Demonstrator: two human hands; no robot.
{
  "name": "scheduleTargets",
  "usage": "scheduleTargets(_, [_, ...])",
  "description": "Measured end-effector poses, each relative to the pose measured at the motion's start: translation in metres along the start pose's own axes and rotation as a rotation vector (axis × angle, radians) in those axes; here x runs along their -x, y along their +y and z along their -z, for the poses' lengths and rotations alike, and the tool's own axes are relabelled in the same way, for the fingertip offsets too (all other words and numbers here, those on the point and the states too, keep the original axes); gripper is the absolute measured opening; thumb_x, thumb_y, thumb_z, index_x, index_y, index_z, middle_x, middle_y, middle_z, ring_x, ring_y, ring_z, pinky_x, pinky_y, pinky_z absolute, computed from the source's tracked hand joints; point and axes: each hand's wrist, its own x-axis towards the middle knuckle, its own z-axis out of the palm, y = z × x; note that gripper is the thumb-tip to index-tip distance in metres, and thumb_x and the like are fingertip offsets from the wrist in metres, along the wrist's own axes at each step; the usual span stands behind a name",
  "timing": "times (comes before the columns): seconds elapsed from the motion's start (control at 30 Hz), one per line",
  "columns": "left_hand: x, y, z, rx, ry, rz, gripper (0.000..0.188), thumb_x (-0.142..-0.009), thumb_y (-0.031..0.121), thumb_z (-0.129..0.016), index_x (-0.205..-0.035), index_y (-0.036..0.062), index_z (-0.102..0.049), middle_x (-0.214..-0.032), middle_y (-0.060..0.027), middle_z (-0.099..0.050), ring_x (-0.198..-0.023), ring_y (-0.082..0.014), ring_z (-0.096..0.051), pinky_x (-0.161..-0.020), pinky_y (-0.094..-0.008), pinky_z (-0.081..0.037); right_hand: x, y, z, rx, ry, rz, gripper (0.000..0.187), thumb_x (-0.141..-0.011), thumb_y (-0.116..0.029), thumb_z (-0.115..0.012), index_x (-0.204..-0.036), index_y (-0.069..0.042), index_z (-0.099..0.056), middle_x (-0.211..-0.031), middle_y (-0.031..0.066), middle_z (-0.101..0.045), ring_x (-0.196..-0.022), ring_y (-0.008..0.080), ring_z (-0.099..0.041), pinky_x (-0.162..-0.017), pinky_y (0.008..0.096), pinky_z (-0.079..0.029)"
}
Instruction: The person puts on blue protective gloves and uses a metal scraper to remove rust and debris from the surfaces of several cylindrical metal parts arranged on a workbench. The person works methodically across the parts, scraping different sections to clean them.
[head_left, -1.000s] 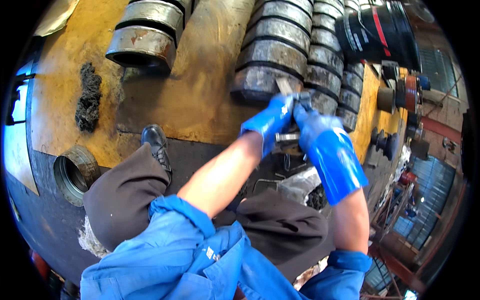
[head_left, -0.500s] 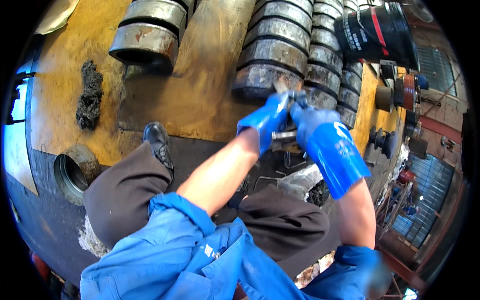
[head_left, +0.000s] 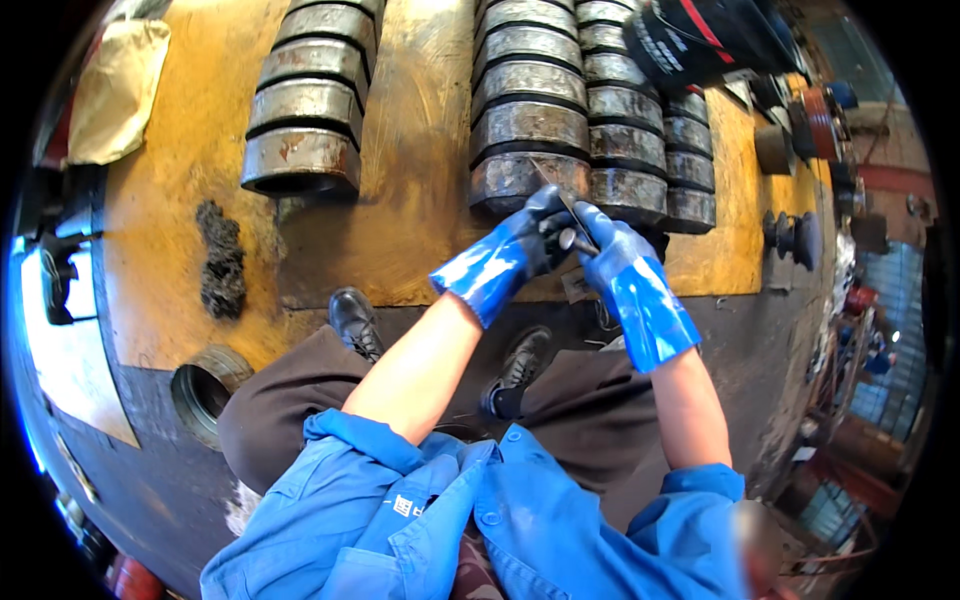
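My left hand (head_left: pixel 522 243), in a blue rubber glove, is closed with dark, stained fingers around a short metal rod with a round end (head_left: pixel 568 239). Close beside it, my right hand (head_left: pixel 620 255), gloved the same way, grips a thin pointed metal tool (head_left: pixel 570 208). The tool slants up and left past the left fingertips, toward the nearest metal ring (head_left: pixel 515 180) of a row. Fingers partly hide both metal pieces, so their exact kind cannot be told.
More rows of thick metal rings stand right (head_left: pixel 628 190) and left (head_left: pixel 300 155) on the yellow-brown board (head_left: pixel 400 250). A black bucket (head_left: pixel 690 45) leans at the far right. Dark fibrous waste (head_left: pixel 222 265) lies left, near a hollow metal ring (head_left: pixel 205 385). My shoes (head_left: pixel 520 360) rest near the board's edge.
The view has shifted, bringing more of the left ring row into sight. My hands have turned slightly apart, and the thin tool between them shows more clearly.
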Motion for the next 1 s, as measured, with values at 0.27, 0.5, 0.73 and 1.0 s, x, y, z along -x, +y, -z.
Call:
scheduleTargets(0.27, [0.062, -0.006, 0.015, -1.15, -0.03, -0.334, 0.096, -0.081, 0.045, -0.075, -0.15, -0.003, -0.029, -0.139, -0.0183, -0.054, -0.125, -0.0314, -0.054, -0.107, -0.0405, -0.043, -0.021, 0.005, -0.175, -1.334, 0.26, -0.208, 0.026, -0.095, -0.016, -0.056, -0.116, -0.002, -0.064, -0.084, 0.0069, -0.07, -0.073, 0.0187, -0.066, -0.066, 0.0333, -0.054])
scheduleTargets(0.5, [0.065, -0.021, 0.017, -1.499, 0.063, -0.299, 0.063, -0.087, 0.022, -0.073, -0.137, -0.0015, -0.045, -0.108, -0.0101, -0.067, -0.099, -0.0179, -0.064, -0.085, -0.0307, -0.054, 0.056, -0.056, -0.106, -1.059, 0.297, -0.272, 0.028, -0.093, -0.02, -0.059, -0.115, -0.004, -0.062, -0.101, 0.0167, -0.072, -0.09, 0.027, -0.069, -0.08, 0.0387, -0.054])
scheduleTargets(0.73, [0.099, 0.025, 0.001, -1.129, 0.465, -0.401, 0.041, -0.099, 0.01, -0.054, -0.139, 0.004, -0.049, -0.107, -0.0114, -0.067, -0.086, -0.0185, -0.067, -0.074, -0.0316, -0.058, 0.054, -0.045, -0.083, -0.863, 0.069, 0.222, 0.056, -0.085, -0.027, -0.071, -0.134, -0.006, -0.055, -0.117, 0.0235, -0.066, -0.112, 0.0363, -0.064, -0.096, 0.0445, -0.051])
scheduleTargets(1.0, [0.146, 0.034, -0.001, -1.7, 0.426, -0.437, 0.044, -0.097, 0.004, -0.045, -0.14, 0.0058, -0.052, -0.103, -0.005, -0.065, -0.064, -0.0059, -0.052, -0.059, -0.021, -0.046, -0.103, 0.067, -0.1, -0.904, 0.681, -0.143, 0.048, -0.09, -0.031, -0.064, -0.128, -0.003, -0.061, -0.115, 0.0221, -0.068, -0.108, 0.0354, -0.066, -0.095, 0.042, -0.051])
